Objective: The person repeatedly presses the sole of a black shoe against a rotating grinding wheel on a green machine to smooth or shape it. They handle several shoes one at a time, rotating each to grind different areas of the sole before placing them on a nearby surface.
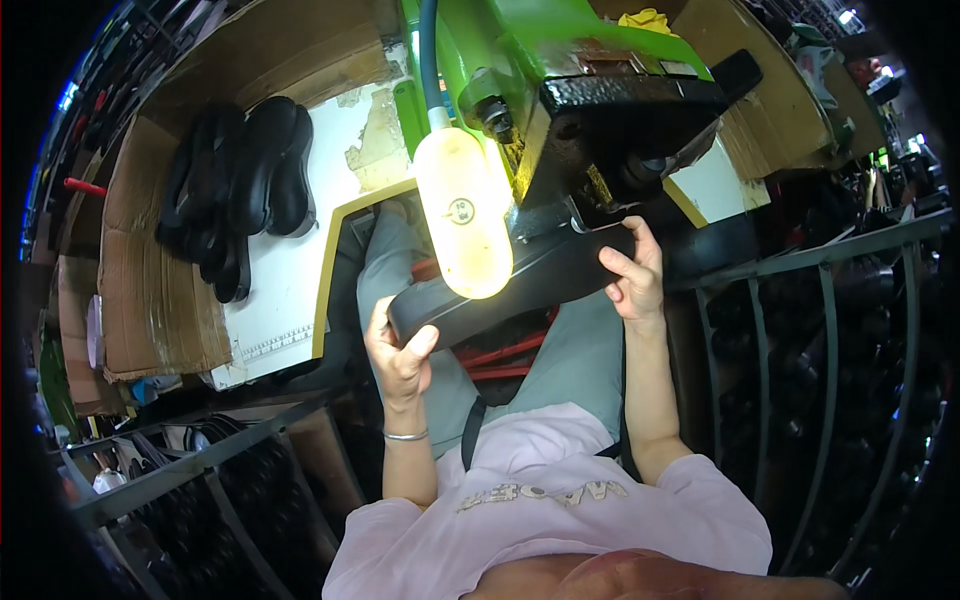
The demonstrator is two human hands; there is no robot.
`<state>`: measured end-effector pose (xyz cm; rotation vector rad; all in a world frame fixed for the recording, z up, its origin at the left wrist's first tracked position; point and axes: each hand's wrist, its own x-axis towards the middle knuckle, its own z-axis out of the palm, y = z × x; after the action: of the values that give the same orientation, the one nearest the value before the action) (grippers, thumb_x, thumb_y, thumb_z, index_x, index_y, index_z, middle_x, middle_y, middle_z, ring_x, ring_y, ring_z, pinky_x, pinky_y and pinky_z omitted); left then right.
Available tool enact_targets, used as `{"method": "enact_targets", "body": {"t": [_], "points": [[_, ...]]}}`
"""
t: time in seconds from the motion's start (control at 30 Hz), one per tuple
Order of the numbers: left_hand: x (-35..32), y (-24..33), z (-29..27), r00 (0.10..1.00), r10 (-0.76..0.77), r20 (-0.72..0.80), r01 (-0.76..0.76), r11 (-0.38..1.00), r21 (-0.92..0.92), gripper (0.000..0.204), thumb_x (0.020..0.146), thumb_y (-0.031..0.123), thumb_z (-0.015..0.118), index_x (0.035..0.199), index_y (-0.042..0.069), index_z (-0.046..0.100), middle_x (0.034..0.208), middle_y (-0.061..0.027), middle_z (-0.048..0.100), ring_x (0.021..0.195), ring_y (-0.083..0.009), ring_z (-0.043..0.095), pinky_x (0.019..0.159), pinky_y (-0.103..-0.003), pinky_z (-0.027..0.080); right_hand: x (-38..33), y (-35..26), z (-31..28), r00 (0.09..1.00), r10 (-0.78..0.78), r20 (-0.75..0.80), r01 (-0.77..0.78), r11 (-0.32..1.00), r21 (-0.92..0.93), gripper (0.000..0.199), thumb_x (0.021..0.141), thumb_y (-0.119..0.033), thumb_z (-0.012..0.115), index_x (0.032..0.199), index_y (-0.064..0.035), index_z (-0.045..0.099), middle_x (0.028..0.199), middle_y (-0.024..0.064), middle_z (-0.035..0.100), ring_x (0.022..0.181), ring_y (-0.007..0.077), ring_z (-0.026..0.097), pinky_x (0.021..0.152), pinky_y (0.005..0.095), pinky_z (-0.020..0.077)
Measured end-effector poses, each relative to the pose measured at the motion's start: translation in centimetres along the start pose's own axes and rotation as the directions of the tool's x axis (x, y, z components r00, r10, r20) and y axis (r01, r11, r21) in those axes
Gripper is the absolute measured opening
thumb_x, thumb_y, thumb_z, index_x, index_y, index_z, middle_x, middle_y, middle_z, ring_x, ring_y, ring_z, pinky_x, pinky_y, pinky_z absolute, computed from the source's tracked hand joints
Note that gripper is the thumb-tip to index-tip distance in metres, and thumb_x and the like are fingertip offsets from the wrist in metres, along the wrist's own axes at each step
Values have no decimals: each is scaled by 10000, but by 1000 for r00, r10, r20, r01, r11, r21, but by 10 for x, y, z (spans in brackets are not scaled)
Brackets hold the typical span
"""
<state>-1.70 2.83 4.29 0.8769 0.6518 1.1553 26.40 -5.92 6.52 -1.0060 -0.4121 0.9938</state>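
Both my hands hold a long black shoe sole (pixel 562 268) up in front of the machine, above my lap. My left hand (pixel 402 362) pinches its left end, thumb on the near side and fingers behind. At the other end my right hand (pixel 636 272) grips with thumb and fingers, close under the black machine head (pixel 625 130). A glowing oval lamp (pixel 463 225) covers part of the sole's middle. The sole's right end lies near or against the machine's lower part; contact cannot be made out.
Black soles or shoes (pixel 265 170) are piled on the white tabletop (pixel 270 300) at the left, inside cardboard walls (pixel 160 285). The green machine body (pixel 570 35) rises at the back. Metal rack bars stand on both sides, including a right rail (pixel 820 258). Yellow cloth (pixel 645 20) lies behind.
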Motion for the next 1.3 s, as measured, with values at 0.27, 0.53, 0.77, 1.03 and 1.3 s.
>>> {"method": "enact_targets", "body": {"t": [0.27,0.53,0.77,1.03,1.3], "points": [[-11,4,-60,972,-198,126,152,939,307,403,702,71,819,1034,-11,607,966,-48,651,895,-127,607,839,-283,481,-5,19,29,983,-92,157,109,988,-105,360,744,47,763,996,-50,524,863,31,605,564,26,493,395,160,341],[22,1,69,912,180,368,-409,450,794,328,693,179,841,935,30,679,775,-76,629,670,-197,593,621,-317,490,-3,5,11,975,-186,119,197,976,-94,333,798,-19,764,1000,-53,502,866,39,608,553,16,457,421,150,326],[44,-10,74,777,300,554,-609,133,782,198,738,212,824,835,96,696,678,-35,534,590,-175,528,532,-306,437,5,-1,10,992,-106,65,110,992,-55,324,805,-26,748,994,-40,485,879,56,608,593,48,535,356,160,381],[41,17,49,965,99,241,-248,632,734,238,726,149,836,747,0,651,630,5,583,571,-98,504,563,-273,432,-4,19,35,980,-101,169,116,990,-79,331,763,55,740,977,-24,500,869,94,635,573,74,560,375,186,414],[26,5,35,951,86,298,-287,605,742,245,714,134,829,862,-8,693,770,-128,700,678,-201,673,636,-310,509,-7,26,36,969,-131,209,179,956,-230,368,742,11,788,986,-25,516,850,56,629,575,48,538,419,171,412]]}}
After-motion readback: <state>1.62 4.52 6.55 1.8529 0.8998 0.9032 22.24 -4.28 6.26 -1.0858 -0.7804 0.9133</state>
